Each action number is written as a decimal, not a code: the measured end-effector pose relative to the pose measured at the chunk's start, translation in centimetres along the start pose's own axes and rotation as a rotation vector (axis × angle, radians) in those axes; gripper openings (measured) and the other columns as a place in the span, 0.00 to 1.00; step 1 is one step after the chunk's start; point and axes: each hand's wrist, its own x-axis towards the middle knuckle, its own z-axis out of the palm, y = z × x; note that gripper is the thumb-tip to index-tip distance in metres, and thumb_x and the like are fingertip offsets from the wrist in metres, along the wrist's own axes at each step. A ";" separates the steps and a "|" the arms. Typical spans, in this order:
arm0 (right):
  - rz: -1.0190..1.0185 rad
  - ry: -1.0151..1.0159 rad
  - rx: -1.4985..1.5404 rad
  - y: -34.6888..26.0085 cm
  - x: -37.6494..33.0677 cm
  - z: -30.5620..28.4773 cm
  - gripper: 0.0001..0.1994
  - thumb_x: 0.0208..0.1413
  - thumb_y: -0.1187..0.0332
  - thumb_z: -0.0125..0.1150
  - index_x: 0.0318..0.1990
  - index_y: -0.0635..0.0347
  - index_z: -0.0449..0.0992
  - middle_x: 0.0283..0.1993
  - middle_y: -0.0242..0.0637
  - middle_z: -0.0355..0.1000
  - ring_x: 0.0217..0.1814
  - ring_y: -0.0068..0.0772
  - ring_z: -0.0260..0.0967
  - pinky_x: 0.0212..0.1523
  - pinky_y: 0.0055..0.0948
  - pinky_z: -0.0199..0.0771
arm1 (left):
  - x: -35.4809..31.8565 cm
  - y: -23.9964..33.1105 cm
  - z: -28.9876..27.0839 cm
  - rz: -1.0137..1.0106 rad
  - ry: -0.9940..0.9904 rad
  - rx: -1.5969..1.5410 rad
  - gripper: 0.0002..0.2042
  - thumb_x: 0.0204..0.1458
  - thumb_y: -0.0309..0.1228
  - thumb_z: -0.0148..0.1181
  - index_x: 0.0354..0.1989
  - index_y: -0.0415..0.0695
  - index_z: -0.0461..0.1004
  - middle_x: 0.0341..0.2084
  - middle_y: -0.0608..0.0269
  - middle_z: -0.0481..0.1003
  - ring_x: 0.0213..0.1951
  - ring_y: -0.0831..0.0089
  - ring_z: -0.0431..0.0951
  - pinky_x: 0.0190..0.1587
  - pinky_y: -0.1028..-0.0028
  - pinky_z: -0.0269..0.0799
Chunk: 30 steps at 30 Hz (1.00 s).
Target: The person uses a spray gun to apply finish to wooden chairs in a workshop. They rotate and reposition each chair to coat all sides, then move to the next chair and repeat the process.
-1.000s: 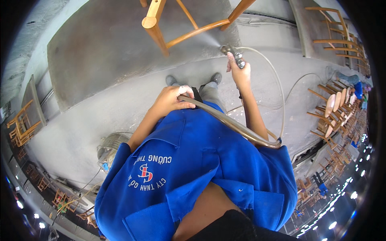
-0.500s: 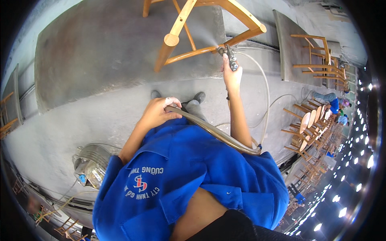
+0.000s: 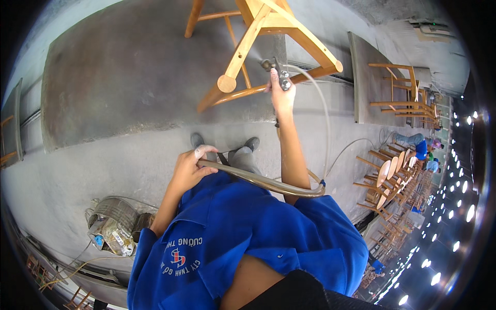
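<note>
My right hand (image 3: 283, 99) is wrapped round a metal spray gun (image 3: 277, 73), whose nozzle points to the upper left at the wooden chair. A faint mist shows in front of the nozzle. The chair (image 3: 253, 41), of light varnished wood, has its legs and rails toward me, on the large dark board. With my left hand (image 3: 192, 166) I grip a clear brownish hose (image 3: 258, 180) that curves across my front toward my right elbow. A thinner pale hose (image 3: 323, 111) loops down from the gun to a joint near that elbow.
At the lower left stands a bucket-like container (image 3: 116, 227) with crumpled plastic in it. Another board (image 3: 374, 82) at the right carries more wooden chairs (image 3: 400, 106). Farther right are rows of chairs (image 3: 385, 173) and a person in blue (image 3: 421, 150). A thin hose (image 3: 351, 143) trails over the floor.
My right hand has moved left with the spray gun, now among the chair's legs. The chair sits lower in view and looks slightly turned. My left hand still grips the hose.
</note>
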 end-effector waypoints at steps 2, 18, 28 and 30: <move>0.152 -0.135 0.191 0.0 0.5 1.5 0.18 0.63 0.52 0.58 0.31 0.58 0.74 0.21 0.28 0.70 0.20 0.20 0.67 0.18 0.22 0.58 | 0.2 0.3 -0.1 -0.022 0.044 0.090 0.31 0.37 0.33 0.76 0.54 0.48 0.73 0.18 0.64 0.73 0.20 0.69 0.72 0.27 0.73 0.66; 0.367 0.346 0.574 12.2 8.4 1.9 0.21 0.61 0.43 0.57 0.38 0.54 0.71 0.23 0.30 0.70 0.20 0.27 0.69 0.16 0.24 0.57 | 2.9 5.2 -1.1 -0.165 0.188 0.043 0.44 0.36 0.40 0.79 0.65 0.49 0.63 0.13 0.71 0.67 0.16 0.81 0.63 0.23 0.76 0.60; 0.224 0.078 1.297 15.0 6.7 -2.4 0.32 0.58 0.32 0.45 0.42 0.56 0.71 0.26 0.26 0.65 0.23 0.18 0.61 0.14 0.16 0.56 | 4.5 7.2 2.0 0.014 -0.091 0.240 0.36 0.41 0.44 0.76 0.61 0.50 0.69 0.17 0.69 0.71 0.19 0.75 0.71 0.25 0.73 0.66; 0.115 0.021 1.519 14.4 6.3 -2.6 0.32 0.59 0.32 0.44 0.42 0.55 0.71 0.27 0.25 0.65 0.23 0.18 0.61 0.14 0.16 0.55 | 4.4 7.3 2.8 0.015 -0.125 0.235 0.33 0.42 0.47 0.74 0.59 0.52 0.71 0.20 0.65 0.75 0.22 0.69 0.75 0.28 0.70 0.70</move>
